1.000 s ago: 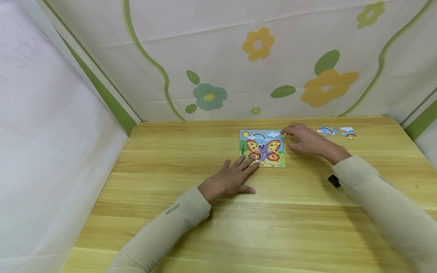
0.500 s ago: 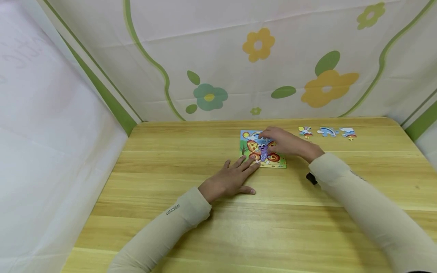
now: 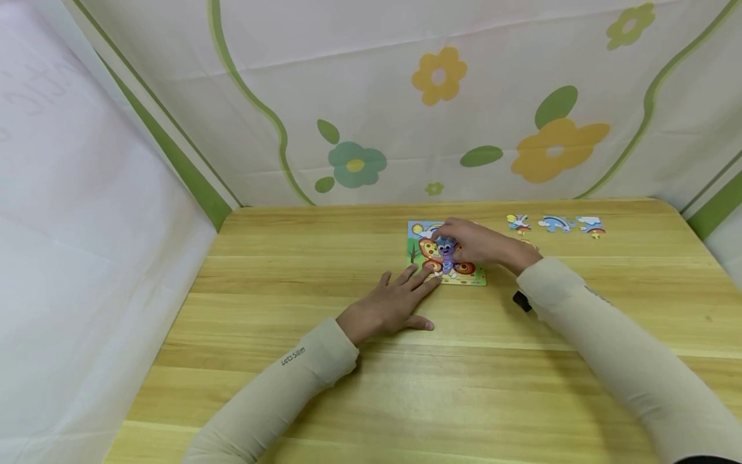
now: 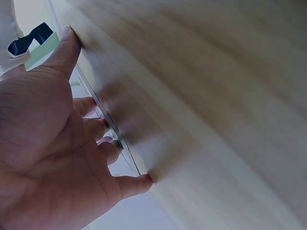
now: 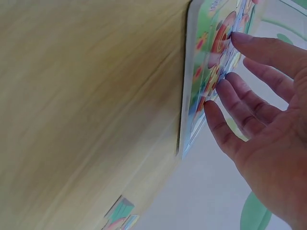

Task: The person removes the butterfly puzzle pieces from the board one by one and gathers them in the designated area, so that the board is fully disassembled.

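A square butterfly jigsaw puzzle (image 3: 429, 247) in a shallow board lies flat near the table's back edge. Spread out, my left hand (image 3: 387, 306) rests with fingertips over its lower left edge; the left wrist view shows the thumb (image 4: 67, 50) on the wood, away from the board. My right hand (image 3: 484, 243) reaches across the puzzle's upper right, hiding that corner. In the right wrist view its curved fingers (image 5: 235, 103) touch the picture, thumb apart from them, with no lifted piece showing.
Right of the board, loose jigsaw pieces (image 3: 556, 224) lie in a row along the back edge; another piece (image 3: 530, 245) is partly behind the right wrist. A black strap (image 3: 522, 301) hangs below that wrist. Flower-printed cloth (image 3: 356, 164) rises behind the table.
My right hand has moved left from the board's right edge onto the puzzle, then slightly further left, uncovering a loose piece at the right. My left hand stays put.
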{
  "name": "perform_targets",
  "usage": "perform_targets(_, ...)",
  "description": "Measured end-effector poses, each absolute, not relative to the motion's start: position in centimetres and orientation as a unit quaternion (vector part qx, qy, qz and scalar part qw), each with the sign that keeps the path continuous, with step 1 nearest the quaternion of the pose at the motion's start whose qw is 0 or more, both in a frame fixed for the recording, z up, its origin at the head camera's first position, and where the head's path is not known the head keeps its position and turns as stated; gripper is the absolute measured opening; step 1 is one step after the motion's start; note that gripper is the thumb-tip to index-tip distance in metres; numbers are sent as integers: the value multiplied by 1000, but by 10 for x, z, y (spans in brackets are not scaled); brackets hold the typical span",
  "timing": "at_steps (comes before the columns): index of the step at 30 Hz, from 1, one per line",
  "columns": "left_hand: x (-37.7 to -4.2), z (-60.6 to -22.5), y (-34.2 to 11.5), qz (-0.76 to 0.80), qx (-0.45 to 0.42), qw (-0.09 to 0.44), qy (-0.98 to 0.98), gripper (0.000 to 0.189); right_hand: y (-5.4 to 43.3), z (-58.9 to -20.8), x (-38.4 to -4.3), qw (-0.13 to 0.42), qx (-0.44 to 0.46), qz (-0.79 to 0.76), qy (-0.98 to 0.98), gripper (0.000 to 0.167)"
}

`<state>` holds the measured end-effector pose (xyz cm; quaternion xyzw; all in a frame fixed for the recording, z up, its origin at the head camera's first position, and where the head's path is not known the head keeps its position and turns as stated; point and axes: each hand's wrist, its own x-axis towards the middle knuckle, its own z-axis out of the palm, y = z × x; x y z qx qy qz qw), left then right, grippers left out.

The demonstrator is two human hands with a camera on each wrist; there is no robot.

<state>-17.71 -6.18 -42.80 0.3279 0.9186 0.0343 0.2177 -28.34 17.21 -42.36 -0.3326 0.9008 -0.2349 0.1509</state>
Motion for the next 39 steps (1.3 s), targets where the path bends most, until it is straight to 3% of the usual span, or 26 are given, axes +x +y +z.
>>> perform_targets(11, -177, -429, -62, 35, 328, 216, 919, 88, 171, -423, -287, 169, -308, -250, 902, 52)
perform_targets(21, -177, -430, -62, 31, 328, 214, 920, 88, 169, -427, -295, 151, -298, -235, 913, 46)
perform_targets(39, -179, -431, -62, 34, 327, 217, 919, 89, 168, -423, -300, 198, -294, -245, 902, 48)
